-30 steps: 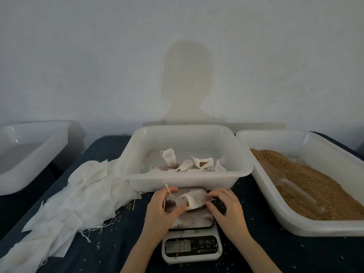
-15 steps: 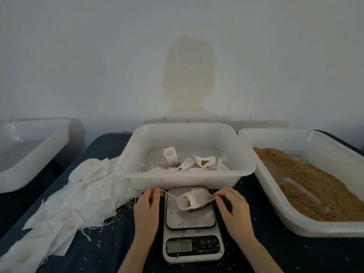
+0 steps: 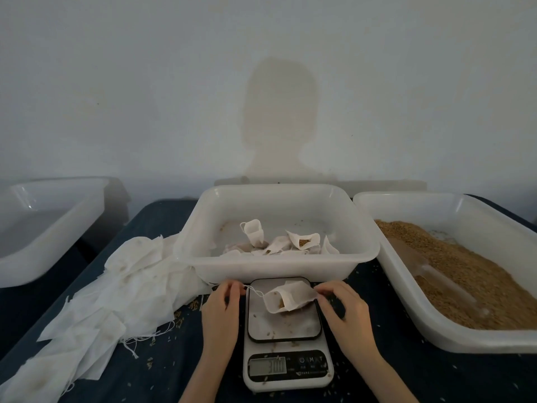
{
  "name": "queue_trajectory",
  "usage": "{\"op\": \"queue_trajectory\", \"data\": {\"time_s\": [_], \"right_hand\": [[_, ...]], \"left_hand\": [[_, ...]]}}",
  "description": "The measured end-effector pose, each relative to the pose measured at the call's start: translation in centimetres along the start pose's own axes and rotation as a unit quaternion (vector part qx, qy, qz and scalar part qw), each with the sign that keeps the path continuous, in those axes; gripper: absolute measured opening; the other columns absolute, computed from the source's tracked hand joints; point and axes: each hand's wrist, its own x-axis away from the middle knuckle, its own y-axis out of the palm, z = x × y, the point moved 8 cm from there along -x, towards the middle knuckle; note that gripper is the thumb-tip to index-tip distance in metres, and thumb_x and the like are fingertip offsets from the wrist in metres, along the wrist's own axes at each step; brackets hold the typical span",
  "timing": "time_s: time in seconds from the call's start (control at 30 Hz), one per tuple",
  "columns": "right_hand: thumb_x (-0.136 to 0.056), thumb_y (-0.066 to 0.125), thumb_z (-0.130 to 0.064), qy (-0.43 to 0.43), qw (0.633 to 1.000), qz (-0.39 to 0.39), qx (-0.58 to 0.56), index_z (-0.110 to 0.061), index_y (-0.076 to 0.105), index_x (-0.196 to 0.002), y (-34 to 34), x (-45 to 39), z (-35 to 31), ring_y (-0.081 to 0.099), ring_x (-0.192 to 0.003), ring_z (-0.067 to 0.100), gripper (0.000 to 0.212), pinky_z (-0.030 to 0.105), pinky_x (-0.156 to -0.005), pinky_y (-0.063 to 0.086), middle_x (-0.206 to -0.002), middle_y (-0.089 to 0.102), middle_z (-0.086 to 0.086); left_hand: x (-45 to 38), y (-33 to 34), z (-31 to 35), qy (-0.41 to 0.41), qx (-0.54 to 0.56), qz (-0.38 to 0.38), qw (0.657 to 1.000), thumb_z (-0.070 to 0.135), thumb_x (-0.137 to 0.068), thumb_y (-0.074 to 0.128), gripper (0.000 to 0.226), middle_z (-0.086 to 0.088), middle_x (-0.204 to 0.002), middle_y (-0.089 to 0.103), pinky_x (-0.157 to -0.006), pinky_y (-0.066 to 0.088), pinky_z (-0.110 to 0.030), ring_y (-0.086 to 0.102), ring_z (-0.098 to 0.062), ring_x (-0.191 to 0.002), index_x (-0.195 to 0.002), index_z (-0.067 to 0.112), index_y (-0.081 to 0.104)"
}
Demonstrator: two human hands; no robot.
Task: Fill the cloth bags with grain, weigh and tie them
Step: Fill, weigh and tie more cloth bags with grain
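Cloth bag (image 3: pixel 290 298) with grain lies over scale (image 3: pixel 286 333) platform on desk (image 3: pixel 162 370). Left hand (image 3: pixel 222 311) pinches its drawstring (image 3: pixel 253 290), pulled left. Right hand (image 3: pixel 344 311) pinches the bag's right edge.

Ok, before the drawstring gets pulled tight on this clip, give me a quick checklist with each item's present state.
1. Cloth bag on the scale platform: ok, it lies on its side there.
2. Grain inside the bag: ok, visible at the open mouth.
3. Left hand on the string: ok, pinched near the platform's left edge.
4. Right hand at the bag's far end: ok, fingers on the cloth.
5. Weight reading: cannot tell, digits too blurred.
6. Platform clean: not ok, loose grains lie on it.
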Motion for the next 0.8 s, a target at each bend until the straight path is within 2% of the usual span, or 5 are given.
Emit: {"op": "queue_trajectory", "data": {"time_s": [0.17,0.3,0.53,0.7,0.8], "right_hand": [[-0.079,0.074,-0.032,-0.056,0.989,-0.131,0.044,-0.053,0.042,-0.125,1.8,-0.8,-2.7,0.032,-0.125,-0.018,0.060,0.005,-0.103,0.023,-0.128,0.041,-0.038],[-0.079,0.067,-0.049,-0.117,0.960,-0.199,0.161,-0.045,0.047,-0.134,3.9,-2.1,-4.3,0.024,-0.121,-0.020,0.059,0.011,-0.107,0.014,-0.129,0.037,-0.037],[-0.088,0.060,-0.046,-0.077,0.961,-0.222,0.148,-0.039,0.062,-0.082,3.7,-5.1,-5.1,0.052,-0.078,-0.007,0.009,0.014,-0.077,0.043,-0.081,0.059,-0.022],[-0.084,0.071,-0.032,-0.046,0.983,-0.172,0.039,-0.046,0.057,-0.058,1.0,-9.5,-8.2,0.054,-0.065,-0.004,0.032,0.012,-0.066,0.041,-0.060,0.058,-0.020],[-0.083,0.073,-0.027,-0.051,0.988,-0.145,-0.013,-0.041,0.060,-0.064,0.5,-12.4,-10.2,0.048,-0.055,-0.003,0.027,0.012,-0.058,0.037,-0.056,0.054,-0.011]], "left_hand": [[0.1,0.2,0.1,0.004,0.003,-0.013,1.000,0.022,-0.095,0.048,0.022,0.012,-0.075,0.065,-0.064,0.035,-0.009,0.056,0.005,-0.074,-0.079,0.030,0.062],[0.2,0.3,0.0,-0.003,0.005,-0.019,1.000,0.022,-0.094,0.049,0.023,0.011,-0.077,0.065,-0.065,0.035,-0.013,0.057,0.001,-0.075,-0.078,0.031,0.061],[0.1,0.5,0.0,-0.003,-0.007,-0.029,1.000,0.019,-0.095,0.050,0.022,0.010,-0.076,0.065,-0.064,0.036,-0.012,0.058,-0.003,-0.076,-0.080,0.028,0.063],[0.0,0.7,-0.1,-0.010,-0.007,-0.032,0.999,0.022,-0.096,0.049,0.022,0.010,-0.077,0.064,-0.065,0.036,-0.013,0.057,-0.003,-0.077,-0.080,0.030,0.062],[0.0,0.8,-0.3,-0.017,-0.016,-0.038,0.999,0.024,-0.096,0.047,0.024,0.010,-0.078,0.063,-0.064,0.036,-0.014,0.057,-0.003,-0.077,-0.078,0.034,0.059]]}}
